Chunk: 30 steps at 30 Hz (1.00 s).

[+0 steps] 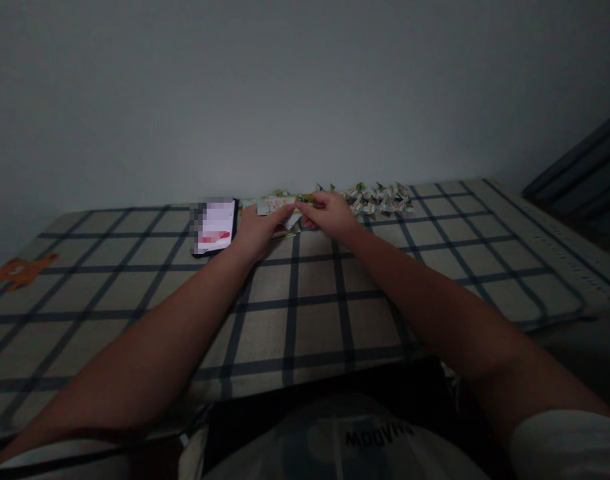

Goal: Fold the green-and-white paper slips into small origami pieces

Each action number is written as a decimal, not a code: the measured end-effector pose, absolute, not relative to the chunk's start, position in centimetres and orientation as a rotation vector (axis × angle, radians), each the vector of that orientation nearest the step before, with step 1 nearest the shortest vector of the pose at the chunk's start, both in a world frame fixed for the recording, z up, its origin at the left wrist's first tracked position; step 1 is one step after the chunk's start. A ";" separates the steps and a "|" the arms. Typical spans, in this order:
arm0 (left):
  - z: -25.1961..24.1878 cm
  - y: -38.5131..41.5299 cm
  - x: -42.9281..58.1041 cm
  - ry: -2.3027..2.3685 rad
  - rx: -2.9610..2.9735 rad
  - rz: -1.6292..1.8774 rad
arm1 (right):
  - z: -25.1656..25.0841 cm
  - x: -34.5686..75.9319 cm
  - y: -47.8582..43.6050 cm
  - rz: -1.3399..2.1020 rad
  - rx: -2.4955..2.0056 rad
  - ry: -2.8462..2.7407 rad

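Note:
Both my hands meet over the far part of the table, at a flat, light printed piece [277, 204] with orange and green marks. It looks like paper or a wrapper; the dim light hides which. My left hand [259, 228] grips its near side, thumb on top. Fingers curled, my right hand [329, 212] pinches at its right end, where the fingertips hide part of it. More printed pieces lie beneath and around the left hand. Just right of my right hand sits a cluster of several small folded, pointed pieces [382, 200] with similar printing.
A phone or small tablet [217, 225] with a lit, partly blurred screen lies left of my left hand. The checked tablecloth [315, 320] covers the table, with an orange bear figure [22, 270] at the left. A grey wall [305, 93] rises behind the far edge.

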State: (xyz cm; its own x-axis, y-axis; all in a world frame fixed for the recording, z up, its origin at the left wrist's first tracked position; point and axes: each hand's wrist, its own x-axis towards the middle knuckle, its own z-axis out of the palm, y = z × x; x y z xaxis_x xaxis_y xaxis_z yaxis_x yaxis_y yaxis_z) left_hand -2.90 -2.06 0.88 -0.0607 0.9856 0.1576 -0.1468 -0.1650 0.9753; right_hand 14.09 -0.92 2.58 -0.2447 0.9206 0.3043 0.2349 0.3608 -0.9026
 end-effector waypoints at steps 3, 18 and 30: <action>1.3 -2.5 -2.8 1.067 1.206 1.481 | 2.2 14.1 -0.7 0.900 -1.027 -1.755; 0.8 -1.6 -2.9 0.846 1.107 1.398 | 2.8 12.8 -1.5 1.202 -0.950 -1.469; 0.7 -0.7 -3.4 0.898 1.078 1.528 | 2.8 12.8 -1.1 1.335 -0.939 -1.321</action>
